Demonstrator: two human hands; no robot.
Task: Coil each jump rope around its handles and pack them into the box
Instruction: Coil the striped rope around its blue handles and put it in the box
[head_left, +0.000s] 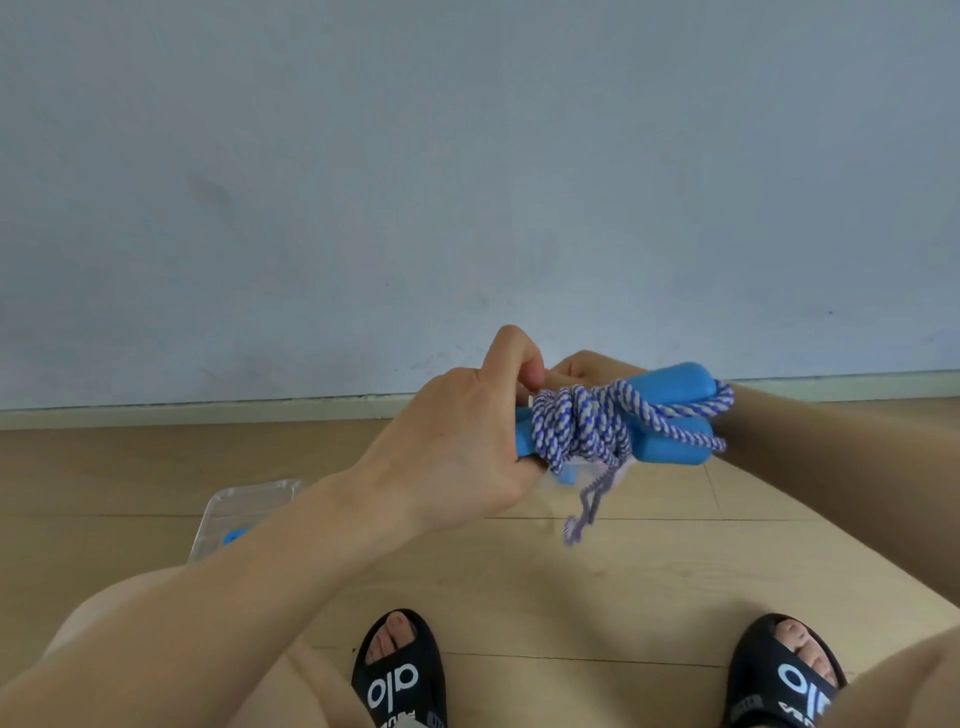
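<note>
A pale blue wall (467, 182) fills the upper half, meeting a wood floor (597, 582) at a low skirting. On the floor at left sits a clear plastic box (244, 506), partly hidden by the left forearm, with something blue inside. Two black slides (397, 675) show at the bottom. Held above the floor, two blue handles (670, 387) lie side by side, wrapped in purple-and-white rope (582, 426) with a loose end dangling. The left hand (452, 447) grips the handles, fingertips pinching the coil; the right hand (582, 369) is mostly hidden behind the bundle, its grip unclear.
</note>
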